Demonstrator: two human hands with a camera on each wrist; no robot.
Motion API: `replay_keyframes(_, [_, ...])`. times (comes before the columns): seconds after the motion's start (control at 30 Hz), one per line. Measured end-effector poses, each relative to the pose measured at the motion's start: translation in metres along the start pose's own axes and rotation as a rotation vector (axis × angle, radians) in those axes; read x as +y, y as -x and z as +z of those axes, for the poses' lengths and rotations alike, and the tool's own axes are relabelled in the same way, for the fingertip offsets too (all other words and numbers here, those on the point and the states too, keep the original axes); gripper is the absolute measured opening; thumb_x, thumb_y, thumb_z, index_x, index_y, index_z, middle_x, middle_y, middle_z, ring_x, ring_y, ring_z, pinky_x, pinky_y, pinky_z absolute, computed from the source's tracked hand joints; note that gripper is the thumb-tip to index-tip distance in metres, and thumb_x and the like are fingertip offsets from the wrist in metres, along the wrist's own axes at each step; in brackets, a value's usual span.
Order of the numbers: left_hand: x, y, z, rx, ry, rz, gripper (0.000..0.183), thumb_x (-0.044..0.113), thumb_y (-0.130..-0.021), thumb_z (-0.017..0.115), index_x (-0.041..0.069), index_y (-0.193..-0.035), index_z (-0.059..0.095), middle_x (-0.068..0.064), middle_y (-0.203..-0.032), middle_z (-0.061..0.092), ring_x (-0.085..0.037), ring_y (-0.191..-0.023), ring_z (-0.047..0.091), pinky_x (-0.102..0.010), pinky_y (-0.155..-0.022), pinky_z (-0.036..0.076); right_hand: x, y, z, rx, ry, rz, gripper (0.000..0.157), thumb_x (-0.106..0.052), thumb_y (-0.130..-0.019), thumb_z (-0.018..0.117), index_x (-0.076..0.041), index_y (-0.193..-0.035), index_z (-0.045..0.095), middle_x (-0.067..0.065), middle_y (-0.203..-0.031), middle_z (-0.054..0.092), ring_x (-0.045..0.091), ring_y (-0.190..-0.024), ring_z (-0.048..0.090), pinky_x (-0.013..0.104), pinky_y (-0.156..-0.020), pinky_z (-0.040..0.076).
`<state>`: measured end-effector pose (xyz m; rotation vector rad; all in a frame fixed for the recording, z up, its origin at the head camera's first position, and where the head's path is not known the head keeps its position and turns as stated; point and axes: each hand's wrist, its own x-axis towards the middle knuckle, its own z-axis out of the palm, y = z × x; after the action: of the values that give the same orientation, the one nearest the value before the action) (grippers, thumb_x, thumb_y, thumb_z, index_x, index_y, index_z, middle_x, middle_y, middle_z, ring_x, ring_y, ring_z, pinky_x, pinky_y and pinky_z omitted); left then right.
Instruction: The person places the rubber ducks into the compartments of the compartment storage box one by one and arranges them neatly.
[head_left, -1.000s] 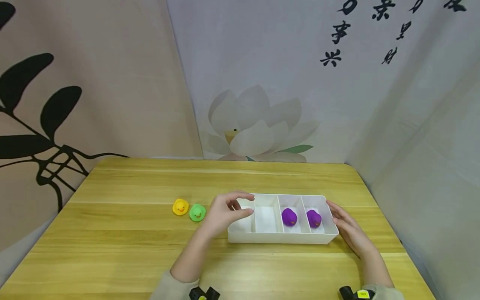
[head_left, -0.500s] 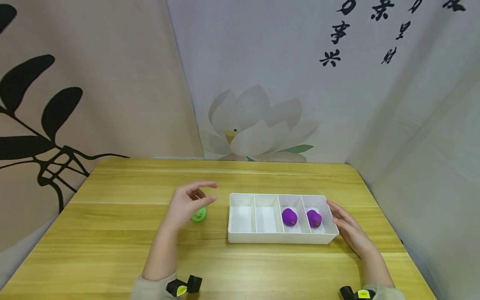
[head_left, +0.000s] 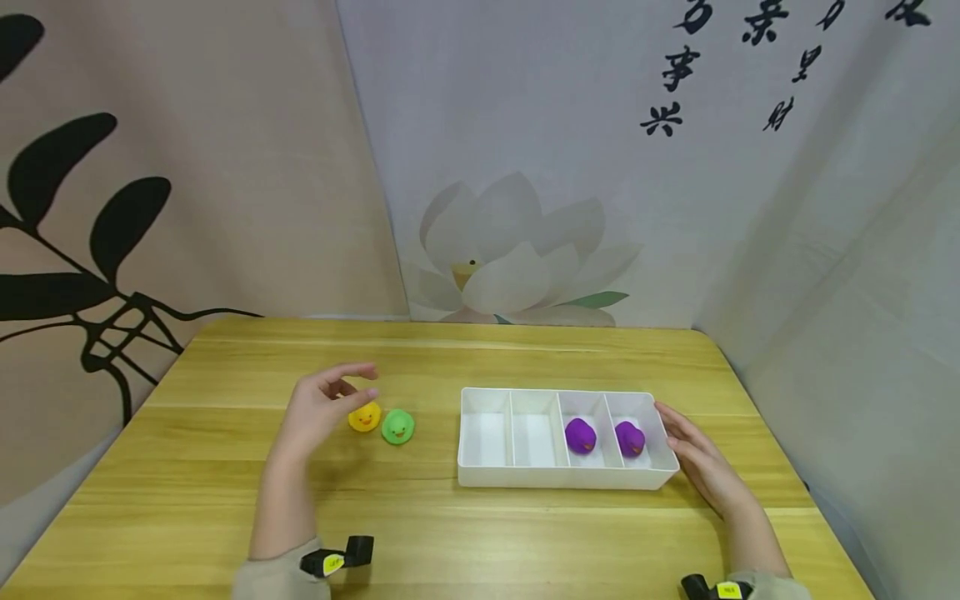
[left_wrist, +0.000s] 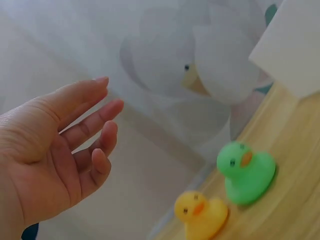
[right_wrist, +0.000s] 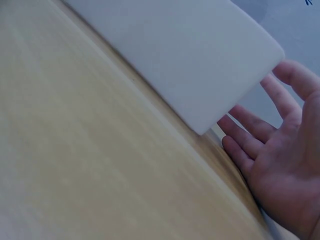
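My left hand point(head_left: 318, 408) hovers above the table beside a yellow rubber duck point(head_left: 365, 417), its fingers loosely bent with nothing between them. Just right of that duck sits a green rubber duck point(head_left: 398, 427); the left wrist view shows both the green duck point(left_wrist: 245, 172) and the yellow duck point(left_wrist: 200, 215) upright, apart from the palm. A white box point(head_left: 555, 477) with a row of compartments stands right of the ducks. Two purple rubber ducks lie in its two right compartments, one duck point(head_left: 581, 436) in each. At the box's right end rests my right hand point(head_left: 705, 462), fingers extended against the wall.
The wooden table point(head_left: 225, 467) runs back to a cloth backdrop point(head_left: 525, 167) printed with a flower and characters. Black wrist cameras are strapped at both sleeves, such as the left wrist camera point(head_left: 337, 558).
My left hand has moved left from over the box's left end, passing above the ducks to the yellow duck's left side. The right hand, box and ducks stay where they were.
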<state>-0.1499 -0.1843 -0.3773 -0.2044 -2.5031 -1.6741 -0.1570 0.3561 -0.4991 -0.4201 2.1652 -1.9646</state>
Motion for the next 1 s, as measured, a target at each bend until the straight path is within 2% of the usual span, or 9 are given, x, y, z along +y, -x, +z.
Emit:
replay_keyframes(0.1, [-0.009, 0.0, -0.006, 0.007, -0.029, -0.009, 0.033, 0.006, -0.088, 0.069, -0.004, -0.119, 0.063, -0.022, -0.109, 0.063, -0.022, -0.076, 0.055, -0.026, -0.058, 0.046, 0.0, 0.0, 0.0, 0.001, -0.001, 0.001, 0.051, -0.01, -0.103, 0.037, -0.005, -0.151, 0.022, -0.005, -0.141, 0.035, -0.001, -0.125, 0.036, 0.014, -0.094, 0.033])
replay_keyframes(0.3, [-0.056, -0.006, -0.012, 0.003, -0.055, -0.048, 0.039, 0.018, -0.089, 0.07, 0.003, -0.124, 0.063, -0.018, -0.113, 0.063, -0.021, -0.081, 0.055, -0.028, -0.064, 0.048, 0.0, 0.0, 0.0, 0.002, 0.002, -0.004, 0.051, -0.011, -0.103, 0.037, -0.004, -0.151, 0.023, -0.005, -0.141, 0.035, 0.0, -0.124, 0.036, 0.014, -0.095, 0.033])
replay_keyframes(0.37, [-0.067, -0.007, -0.014, 0.0, -0.062, -0.061, 0.04, 0.02, -0.089, 0.071, 0.004, -0.125, 0.062, -0.017, -0.115, 0.062, -0.022, -0.082, 0.056, -0.03, -0.065, 0.049, 0.0, 0.0, 0.001, 0.005, 0.003, -0.002, 0.051, -0.011, -0.103, 0.037, -0.004, -0.151, 0.023, -0.005, -0.141, 0.035, -0.001, -0.124, 0.036, 0.013, -0.095, 0.032])
replay_keyframes(0.47, [-0.064, -0.004, -0.015, -0.019, -0.055, -0.086, 0.039, 0.014, -0.089, 0.069, 0.001, -0.125, 0.061, -0.021, -0.117, 0.06, -0.028, -0.083, 0.056, -0.032, -0.064, 0.049, 0.001, 0.0, 0.0, 0.002, -0.004, -0.009, 0.051, -0.01, -0.103, 0.037, -0.004, -0.151, 0.022, -0.007, -0.141, 0.035, -0.001, -0.124, 0.036, 0.014, -0.095, 0.032])
replay_keyframes(0.57, [-0.069, -0.004, -0.016, -0.038, -0.043, -0.109, 0.039, 0.01, -0.09, 0.068, -0.002, -0.126, 0.059, -0.023, -0.118, 0.059, -0.031, -0.082, 0.055, -0.033, -0.062, 0.049, 0.001, 0.0, 0.0, -0.002, -0.01, -0.018, 0.05, -0.01, -0.103, 0.037, -0.004, -0.151, 0.023, -0.008, -0.14, 0.037, -0.002, -0.124, 0.037, 0.014, -0.095, 0.033])
replay_keyframes(0.73, [-0.099, -0.009, -0.014, -0.051, -0.042, -0.141, 0.044, 0.016, -0.09, 0.069, 0.001, -0.129, 0.058, -0.018, -0.119, 0.06, -0.023, -0.079, 0.053, -0.033, -0.061, 0.047, 0.0, 0.0, 0.0, -0.011, -0.012, -0.031, 0.05, -0.009, -0.103, 0.036, -0.004, -0.151, 0.022, -0.011, -0.138, 0.038, -0.002, -0.124, 0.037, 0.014, -0.095, 0.033])
replay_keyframes(1.0, [-0.116, -0.01, -0.007, -0.081, 0.008, -0.19, 0.041, 0.016, -0.087, 0.072, 0.001, -0.124, 0.061, -0.018, -0.12, 0.059, -0.023, -0.087, 0.057, -0.03, -0.065, 0.047, 0.0, 0.0, 0.0, -0.016, -0.007, -0.028, 0.05, -0.009, -0.103, 0.036, -0.004, -0.151, 0.022, -0.01, -0.138, 0.038, -0.002, -0.124, 0.037, 0.014, -0.095, 0.033])
